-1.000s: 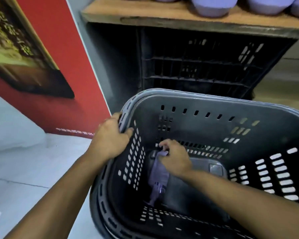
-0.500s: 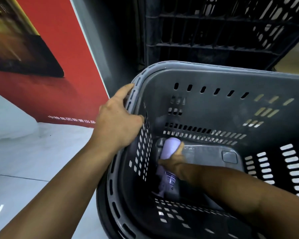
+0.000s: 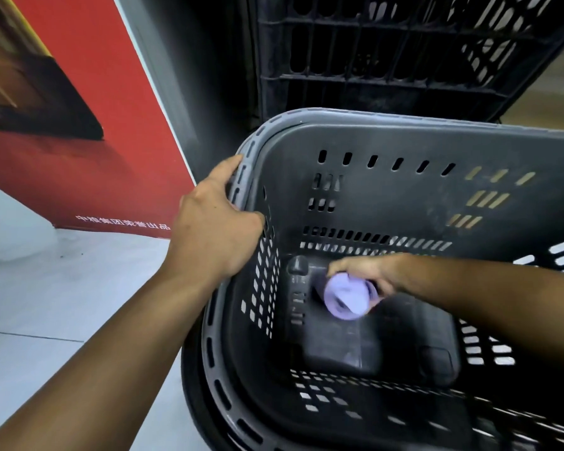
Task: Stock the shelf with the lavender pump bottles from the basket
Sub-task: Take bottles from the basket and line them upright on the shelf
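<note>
1 lavender bottle [image 3: 347, 296] is gripped by the right hand [image 3: 368, 276], fingers curled round it, low inside the basket [image 3: 404, 138] near its left wall. The left hand [image 3: 215, 229] clasps the basket's left rim. Behind the basket stands a black crate [image 3: 388, 53].

Lavender bottle [image 3: 347, 299] in right hand [image 3: 370, 274]

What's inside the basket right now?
One lavender bottle, gripped by the right hand. No other bottle shows; the forearm covers part of the basket floor.

I see one lavender pump bottle [image 3: 347, 296], blurred, tilted bottom-up inside the dark grey slotted basket [image 3: 404, 196].
</note>
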`<state>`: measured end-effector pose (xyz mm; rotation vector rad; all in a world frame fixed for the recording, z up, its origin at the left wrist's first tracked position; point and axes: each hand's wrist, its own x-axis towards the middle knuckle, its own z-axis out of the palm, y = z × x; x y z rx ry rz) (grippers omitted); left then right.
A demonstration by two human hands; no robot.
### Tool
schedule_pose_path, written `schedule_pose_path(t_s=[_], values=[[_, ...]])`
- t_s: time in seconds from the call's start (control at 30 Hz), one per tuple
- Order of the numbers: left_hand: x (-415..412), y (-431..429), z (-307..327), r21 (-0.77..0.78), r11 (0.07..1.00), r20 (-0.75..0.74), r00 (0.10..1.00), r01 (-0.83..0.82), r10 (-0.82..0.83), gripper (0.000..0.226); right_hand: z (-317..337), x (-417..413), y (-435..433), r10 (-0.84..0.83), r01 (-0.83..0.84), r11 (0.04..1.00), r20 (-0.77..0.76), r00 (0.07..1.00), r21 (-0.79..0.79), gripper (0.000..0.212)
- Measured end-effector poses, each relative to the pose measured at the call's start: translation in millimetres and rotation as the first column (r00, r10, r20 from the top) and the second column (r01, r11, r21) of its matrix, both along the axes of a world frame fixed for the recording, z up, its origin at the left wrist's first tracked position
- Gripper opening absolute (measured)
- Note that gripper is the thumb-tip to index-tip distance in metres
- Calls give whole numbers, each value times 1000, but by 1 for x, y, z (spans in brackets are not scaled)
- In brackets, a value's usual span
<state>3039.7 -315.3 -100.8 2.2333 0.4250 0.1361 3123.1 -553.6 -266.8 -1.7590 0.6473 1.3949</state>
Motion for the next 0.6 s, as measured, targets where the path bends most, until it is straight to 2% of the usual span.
schedule_pose_path(t_s=[0.07, 0.2, 0.33, 0.37, 0.43, 0.5, 0.53, 0.6], values=[[-1, -1, 0, 5, 1000, 2, 1000, -3, 3, 76, 0, 2, -5, -87, 87, 995, -4, 996, 42, 50], [-2, -1, -3, -9, 1000, -7, 1000, -6, 6, 75, -10, 2, -15, -233, 235, 968, -37, 972, 87, 45], [-1, 2, -4, -8, 1000, 18, 1000, 2, -2, 72, -16, -6, -33, -333, 333, 904, -46, 942, 267, 49], [-2, 3, -4, -7, 1000, 18, 1000, 6, -6, 71, -17, -8, -38, -300, 287, 906, -6, 954, 311, 49], [-2, 4, -5, -15, 1000, 9, 1000, 16, -16, 71, -27, -15, -49, -95, 35, 954, 187, 978, 298, 64], [-3, 4, -6, -25, 1000, 11, 1000, 19, -19, 71, -36, -27, -55, 159, -258, 949, 436, 886, 179, 82], [-2, 4, -7, -24, 1000, 16, 1000, 18, -17, 71, -40, -33, -54, 230, -347, 927, 513, 827, 145, 89], [-1, 4, -8, -19, 1000, 23, 1000, 9, -8, 70, -47, -40, -47, 272, -394, 916, 605, 748, 76, 99]])
